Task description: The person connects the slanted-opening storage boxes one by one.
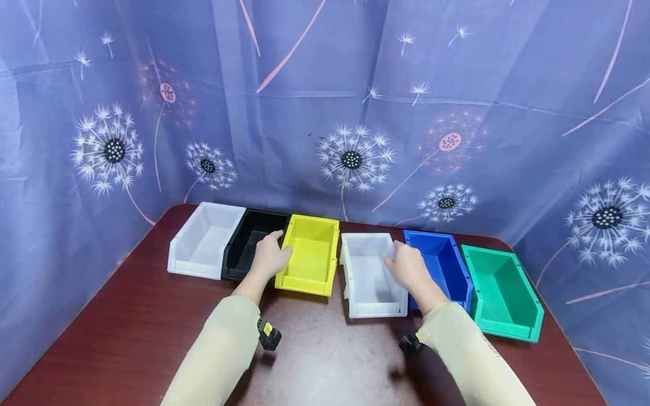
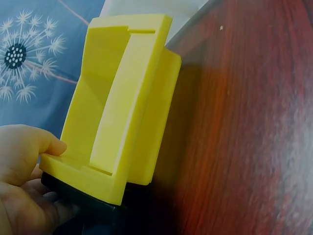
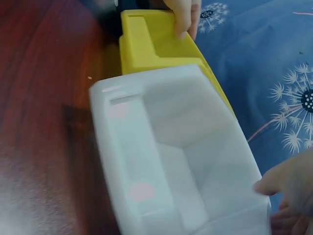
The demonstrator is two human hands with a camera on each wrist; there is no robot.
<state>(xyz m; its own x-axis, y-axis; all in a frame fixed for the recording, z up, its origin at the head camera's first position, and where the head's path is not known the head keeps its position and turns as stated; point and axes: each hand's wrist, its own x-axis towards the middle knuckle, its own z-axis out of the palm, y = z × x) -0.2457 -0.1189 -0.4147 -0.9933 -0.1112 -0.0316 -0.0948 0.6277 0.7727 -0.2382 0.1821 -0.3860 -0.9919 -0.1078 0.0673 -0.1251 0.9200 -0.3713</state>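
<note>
Left hand [image 1: 268, 256] stretched forward, fingers clamped on yellow bin [image 1: 311, 256], right hand [image 1: 408, 268] likewise, gripping neighbouring white bin [image 1: 369, 276]

creased blue dandelion-print curtain [image 1: 294, 113] | dark-red table [image 1: 315, 366], grained | glare [image 1: 325, 338] on near side

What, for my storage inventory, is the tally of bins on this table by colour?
White bins: 2
Black bin: 1
Yellow bin: 1
Blue bin: 1
Green bin: 1
Total: 6
</note>
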